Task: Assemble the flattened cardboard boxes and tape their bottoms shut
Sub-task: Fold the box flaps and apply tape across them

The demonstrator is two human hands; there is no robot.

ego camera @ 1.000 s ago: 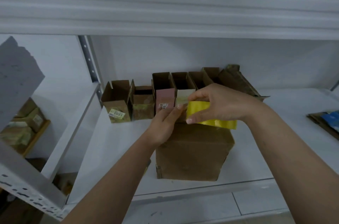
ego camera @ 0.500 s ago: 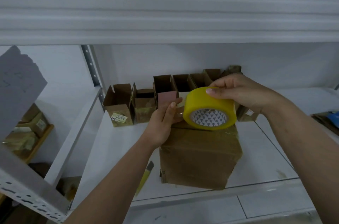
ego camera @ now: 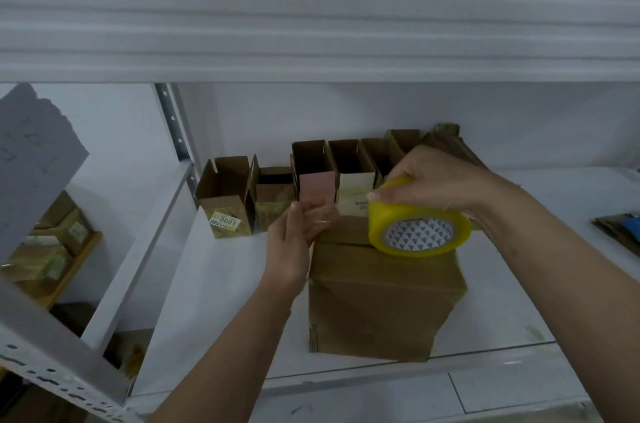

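Note:
A brown cardboard box [ego camera: 381,301] stands on the white shelf [ego camera: 214,301], its flaps on top folded shut. My right hand [ego camera: 433,183] grips a yellow tape roll [ego camera: 419,230] resting on the box's top. A clear strip of tape [ego camera: 332,211] stretches from the roll leftward to my left hand [ego camera: 294,242], whose fingers pinch its free end just left of the box.
A row of several small open-topped cardboard boxes [ego camera: 298,187] lines the back of the shelf, with flattened cardboard [ego camera: 450,142] behind my right hand. An upper shelf [ego camera: 311,17] overhangs. A metal upright [ego camera: 173,124] stands at left; a blue item [ego camera: 623,228] lies at far right.
My right hand has lowered the tape roll onto the box top. My left hand has pulled a strip of tape out leftward from the roll.

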